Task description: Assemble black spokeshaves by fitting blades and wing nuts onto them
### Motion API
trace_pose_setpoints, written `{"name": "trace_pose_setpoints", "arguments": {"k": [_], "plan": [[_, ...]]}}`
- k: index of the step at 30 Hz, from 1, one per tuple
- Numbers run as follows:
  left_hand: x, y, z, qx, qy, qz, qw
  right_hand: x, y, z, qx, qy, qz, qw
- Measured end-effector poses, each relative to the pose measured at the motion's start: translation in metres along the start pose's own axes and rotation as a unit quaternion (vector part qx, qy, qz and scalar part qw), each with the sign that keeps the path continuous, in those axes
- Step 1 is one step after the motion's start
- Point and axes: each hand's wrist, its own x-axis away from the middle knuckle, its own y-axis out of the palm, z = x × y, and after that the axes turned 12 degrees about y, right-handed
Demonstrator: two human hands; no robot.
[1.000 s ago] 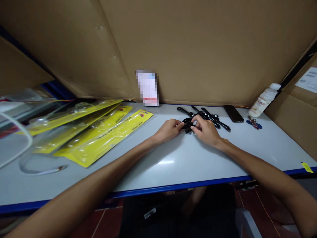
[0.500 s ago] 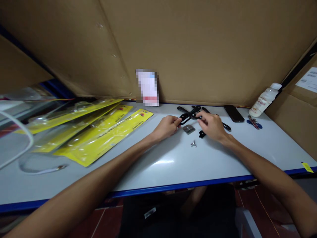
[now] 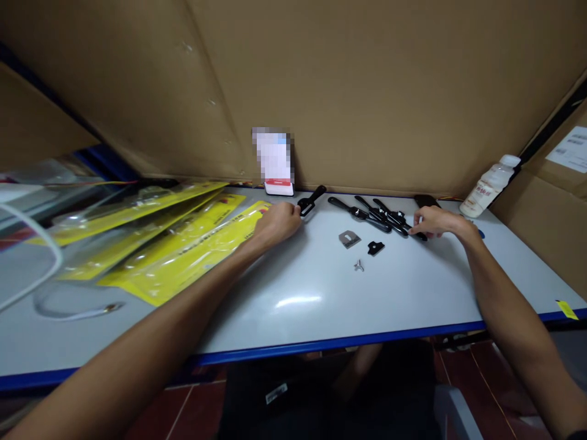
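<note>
My left hand [image 3: 280,221] is closed around one handle of a black spokeshave body [image 3: 312,201], holding it near the yellow packs with its other handle pointing up and right. My right hand [image 3: 431,221] has its fingers closed at the right handle end of a black spokeshave [image 3: 398,217] in a row. Two more spokeshaves [image 3: 358,212] lie to its left, close together. Toward me on the table are a slotted metal blade [image 3: 349,239], a small black cap plate [image 3: 375,248] and a silver wing screw [image 3: 358,266].
Yellow blister packs [image 3: 183,256] overlap on the left, beside a white cable [image 3: 87,314]. A phone [image 3: 279,187] leans on the cardboard wall [image 3: 367,98]. A dark phone [image 3: 427,200] and a white bottle [image 3: 488,186] stand or lie at right. A blue table edge [image 3: 321,348] runs in front.
My left hand has carried the spokeshave body left, away from the others. My right hand has moved right to the row's end, uncovering the cap plate and the other spokeshaves.
</note>
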Motion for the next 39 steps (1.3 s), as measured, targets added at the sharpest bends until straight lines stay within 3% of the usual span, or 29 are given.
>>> {"name": "trace_pose_setpoints", "arguments": {"k": [4, 8, 14, 18, 21, 24, 26, 28, 30, 33, 36, 39], "plan": [[0.002, 0.004, 0.000, -0.015, 0.012, 0.001, 1.000, 0.000, 0.004, -0.004, -0.002, -0.030, 0.005, 1.000], [0.006, 0.008, 0.001, -0.023, 0.029, 0.009, 0.999, -0.007, 0.005, 0.004, -0.028, -0.065, -0.046, 0.996], [0.007, 0.013, 0.001, -0.016, 0.097, 0.038, 0.994, -0.012, -0.003, 0.015, -0.203, -0.082, -0.057, 0.974], [0.011, 0.013, 0.007, -0.031, 0.162, 0.133, 0.977, 0.002, -0.009, 0.005, -0.317, -0.108, -0.055, 0.941], [0.020, 0.008, 0.019, 0.008, 0.237, 0.219, 0.947, 0.018, -0.009, -0.009, -0.375, -0.188, -0.091, 0.903], [0.035, -0.001, 0.037, 0.044, 0.310, 0.264, 0.912, 0.033, -0.007, -0.023, -0.364, -0.272, -0.110, 0.884], [0.045, -0.006, 0.048, 0.057, 0.353, 0.216, 0.908, 0.040, -0.005, -0.030, -0.338, -0.296, -0.111, 0.886], [0.053, -0.008, 0.058, 0.099, 0.383, 0.083, 0.915, 0.044, -0.003, -0.035, -0.324, -0.299, -0.117, 0.890], [0.058, -0.008, 0.063, 0.161, 0.381, -0.045, 0.909, 0.046, -0.001, -0.038, -0.318, -0.302, -0.128, 0.890], [0.060, -0.005, 0.065, 0.275, 0.336, -0.176, 0.883, 0.044, 0.003, -0.041, -0.322, -0.302, -0.139, 0.886], [0.058, -0.007, 0.064, 0.365, 0.270, -0.257, 0.853, 0.038, 0.010, -0.044, -0.369, -0.291, -0.143, 0.871], [0.054, -0.009, 0.061, 0.389, 0.228, -0.260, 0.854, 0.030, 0.019, -0.051, -0.475, -0.252, -0.116, 0.835]]}}
